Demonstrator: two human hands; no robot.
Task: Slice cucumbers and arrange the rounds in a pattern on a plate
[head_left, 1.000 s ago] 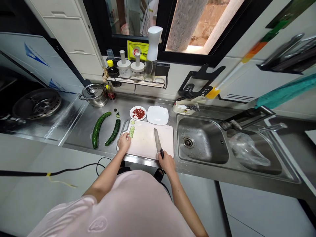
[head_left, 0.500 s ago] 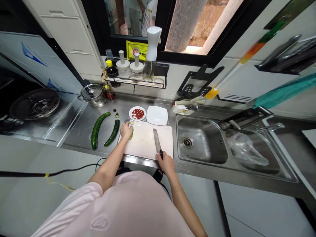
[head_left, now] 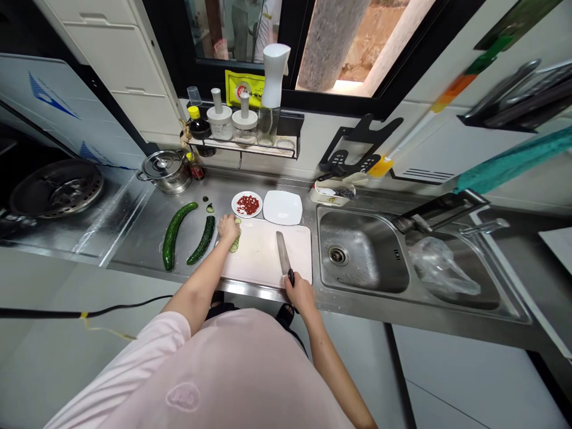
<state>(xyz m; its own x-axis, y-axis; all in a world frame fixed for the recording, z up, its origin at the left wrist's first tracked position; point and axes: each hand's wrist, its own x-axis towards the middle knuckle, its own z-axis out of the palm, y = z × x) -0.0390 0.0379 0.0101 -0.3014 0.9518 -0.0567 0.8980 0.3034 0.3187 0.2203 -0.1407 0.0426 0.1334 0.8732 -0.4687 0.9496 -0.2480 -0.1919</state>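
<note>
Head cam looks fwd/down, close above left hand & right hand.

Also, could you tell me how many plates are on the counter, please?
2: a small round plate holding chopped red chili, and a white square plate beside it, both behind the cutting board. Others may be hidden.

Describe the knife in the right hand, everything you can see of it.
The knife has a long, narrow blade of grey, steel-like metal and a short black grip. The person's right hand closes around the grip, with the blade pointing away from the person. The blade lies low over the white cutting board, near its right side; whether its edge touches the board cannot be told.
</note>
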